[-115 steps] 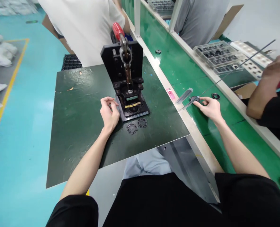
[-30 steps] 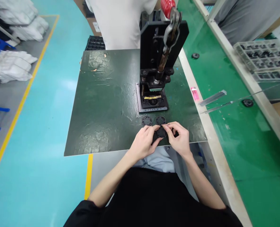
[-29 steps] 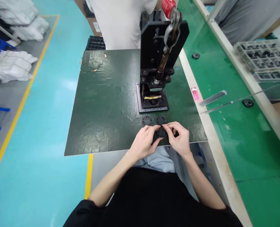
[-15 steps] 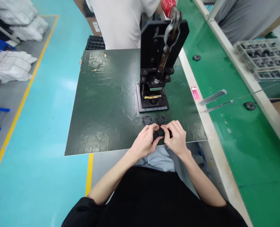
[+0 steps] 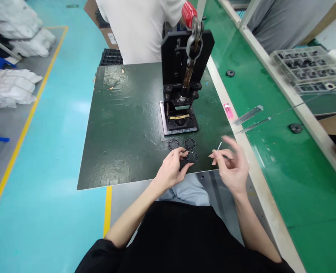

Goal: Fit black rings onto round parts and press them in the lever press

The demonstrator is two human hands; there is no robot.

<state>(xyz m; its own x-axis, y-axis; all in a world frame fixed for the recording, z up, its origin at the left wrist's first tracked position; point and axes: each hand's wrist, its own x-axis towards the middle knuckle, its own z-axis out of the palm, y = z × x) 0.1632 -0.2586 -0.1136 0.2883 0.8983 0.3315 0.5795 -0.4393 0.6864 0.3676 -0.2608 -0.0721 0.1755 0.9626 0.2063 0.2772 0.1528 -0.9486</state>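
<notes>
Just in front of the hand press (image 5: 187, 77), the head view is showing the left hand (image 5: 171, 167) curling its thumb and fingers round a held disc (image 5: 192, 157), black and round, and pinching it by the edge; whether that disc is touching the green board (image 5: 122, 125), I cannot tell. Between it and the base of the press, a second disc (image 5: 189, 143) and a third disc (image 5: 173, 144) are lying side by side. To the front right of the press, the right hand (image 5: 234, 167) is pinching a short pale stick (image 5: 219, 146) between thumb and fingers, one raised finger looking blurred. Across the lower part of the press, a yellow strip (image 5: 179, 117) is stretching. Right of the press, a pink label (image 5: 228, 110) is lying on a white rail (image 5: 258, 163), and thin grey rods (image 5: 249, 114) are reaching over a green bench surface (image 5: 272, 182). Farther right of the press, a clear tray (image 5: 307, 64) is holding small dark parts. Behind the press, a co-worker's white top (image 5: 142, 34) is showing.
</notes>
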